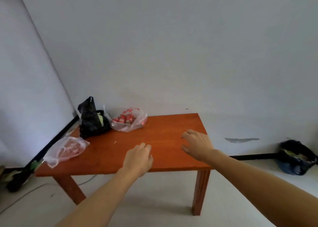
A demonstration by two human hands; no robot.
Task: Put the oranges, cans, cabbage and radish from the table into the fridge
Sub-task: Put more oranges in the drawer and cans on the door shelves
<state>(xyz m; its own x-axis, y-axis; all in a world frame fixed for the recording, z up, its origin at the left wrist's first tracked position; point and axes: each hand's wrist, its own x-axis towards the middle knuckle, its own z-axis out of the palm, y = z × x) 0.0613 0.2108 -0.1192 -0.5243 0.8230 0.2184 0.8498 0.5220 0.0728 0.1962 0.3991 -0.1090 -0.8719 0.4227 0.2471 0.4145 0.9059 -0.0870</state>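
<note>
Cans (126,119) sit up-left of both hands.
Left hand (138,158) is nearer than right hand (197,144); both relaxed, holding nothing.

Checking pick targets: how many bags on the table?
3: black bag at the back left, clear bag of red cans just right of it, pinkish clear bag at the left edge. None seems hidden.

black bag (93,122): contents mostly hidden, only a pale green patch seen
cans (124,118): count blurred through plastic
near-left bag (67,151): contents not resolved
forearms (103,192): cut off by bottom edge
</note>
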